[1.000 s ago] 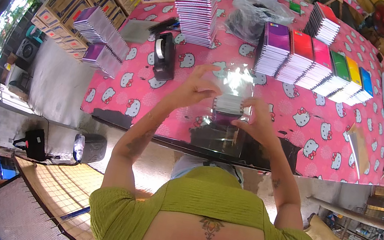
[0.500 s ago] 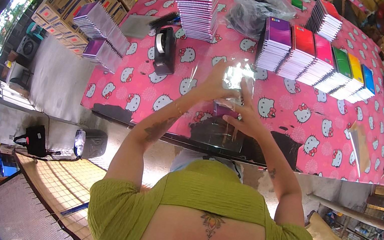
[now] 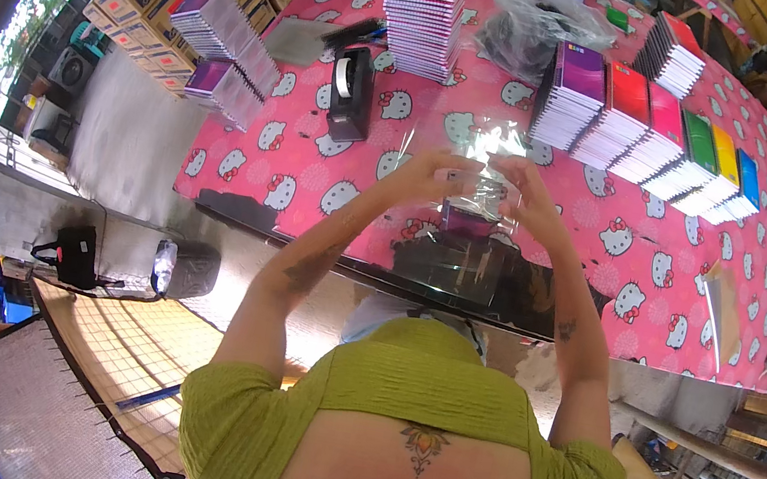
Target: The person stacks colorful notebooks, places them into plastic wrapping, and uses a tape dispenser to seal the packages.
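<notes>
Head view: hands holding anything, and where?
Both hands, left hand and right hand, hold a clear plastic sleeve by its lower side edges, above the pink tablecloth.

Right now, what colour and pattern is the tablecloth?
Pink, printed with white cartoon cat faces; the tablecloth shows best in the head view.

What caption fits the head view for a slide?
Both hands, left hand and right hand, hold a clear plastic bag above a pink table.
</notes>
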